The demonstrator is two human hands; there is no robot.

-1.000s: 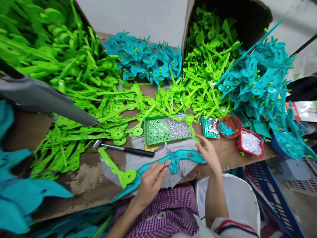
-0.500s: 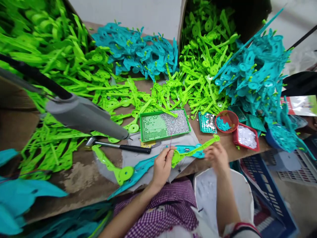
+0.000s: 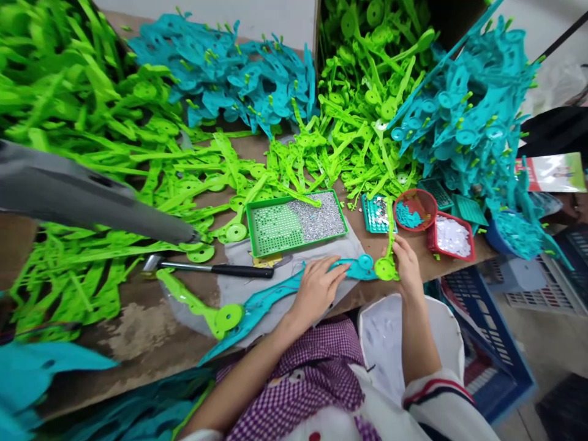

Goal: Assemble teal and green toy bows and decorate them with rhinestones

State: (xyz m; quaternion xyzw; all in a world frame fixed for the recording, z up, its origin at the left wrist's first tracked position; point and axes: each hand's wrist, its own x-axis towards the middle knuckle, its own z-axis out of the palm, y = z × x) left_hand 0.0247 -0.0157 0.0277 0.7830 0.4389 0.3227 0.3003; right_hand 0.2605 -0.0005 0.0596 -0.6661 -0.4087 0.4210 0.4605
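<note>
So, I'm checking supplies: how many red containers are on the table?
2: a round tub holding teal pieces, and, just right of it, a square basket holding white pieces. Others may be nested underneath.

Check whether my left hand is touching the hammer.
Apart. The head view shows a strip of grey cloth between your left hand and the handle end of the hammer.

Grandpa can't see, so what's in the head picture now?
A person's left hand lies over a long teal piece while the right hand holds a lime-green part. Beyond are a green tray, green heaps and teal heaps.
</note>
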